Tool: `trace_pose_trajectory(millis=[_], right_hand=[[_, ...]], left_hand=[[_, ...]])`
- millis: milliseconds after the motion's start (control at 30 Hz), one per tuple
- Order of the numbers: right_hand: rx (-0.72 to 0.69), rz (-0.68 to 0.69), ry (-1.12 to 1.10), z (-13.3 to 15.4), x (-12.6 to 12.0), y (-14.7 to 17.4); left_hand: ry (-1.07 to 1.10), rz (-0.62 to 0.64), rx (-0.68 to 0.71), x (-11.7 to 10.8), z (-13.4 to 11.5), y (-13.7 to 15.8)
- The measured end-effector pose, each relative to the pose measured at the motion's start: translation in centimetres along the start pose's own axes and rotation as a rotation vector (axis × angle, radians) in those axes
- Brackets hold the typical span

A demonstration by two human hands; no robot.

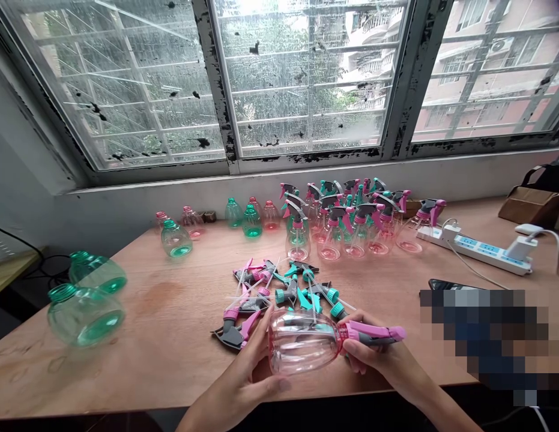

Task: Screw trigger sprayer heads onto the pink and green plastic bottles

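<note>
A clear pink spray bottle (302, 345) lies sideways in the air over the table's front edge, its base to the left. My left hand (247, 366) is closed around the base end. At the neck, my right hand (367, 351) grips the bottle by its pink and grey trigger spray head (373, 333), which sits on the bottle mouth. Just behind the bottle is a pile of loose spray heads, some pink and grey (234, 321), others teal and grey (290, 293), with thin white tubes.
Spray bottles with heads (358, 237) stand grouped near the window wall. Headless green bottles (87, 318) and pink bottles (192, 223) stand left and back. A power strip (481, 249), a brown bag (534, 204) and a blurred-out dark object are at right.
</note>
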State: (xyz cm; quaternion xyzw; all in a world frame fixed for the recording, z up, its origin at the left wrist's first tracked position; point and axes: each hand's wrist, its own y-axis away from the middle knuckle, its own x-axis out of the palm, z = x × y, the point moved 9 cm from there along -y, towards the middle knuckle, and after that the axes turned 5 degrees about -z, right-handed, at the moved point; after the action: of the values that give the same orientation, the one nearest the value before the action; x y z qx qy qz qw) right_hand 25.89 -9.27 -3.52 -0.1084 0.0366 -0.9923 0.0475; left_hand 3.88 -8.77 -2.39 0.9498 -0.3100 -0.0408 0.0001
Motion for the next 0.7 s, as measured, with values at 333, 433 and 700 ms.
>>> trace_pose_trajectory(millis=[333, 433, 700], right_hand=[[0.001, 0.001, -0.033, -0.36, -0.08, -0.05], [0.006, 0.002, -0.025, -0.56, -0.2, -0.06], [-0.013, 0.002, -0.027, -0.21, -0.09, -0.09]], left_hand=[[-0.017, 0.002, 0.061, 0.26, -0.44, -0.02], [0.019, 0.02, 0.057, 0.38, -0.42, 0.03], [-0.011, 0.007, 0.078, 0.25, -0.37, -0.01]])
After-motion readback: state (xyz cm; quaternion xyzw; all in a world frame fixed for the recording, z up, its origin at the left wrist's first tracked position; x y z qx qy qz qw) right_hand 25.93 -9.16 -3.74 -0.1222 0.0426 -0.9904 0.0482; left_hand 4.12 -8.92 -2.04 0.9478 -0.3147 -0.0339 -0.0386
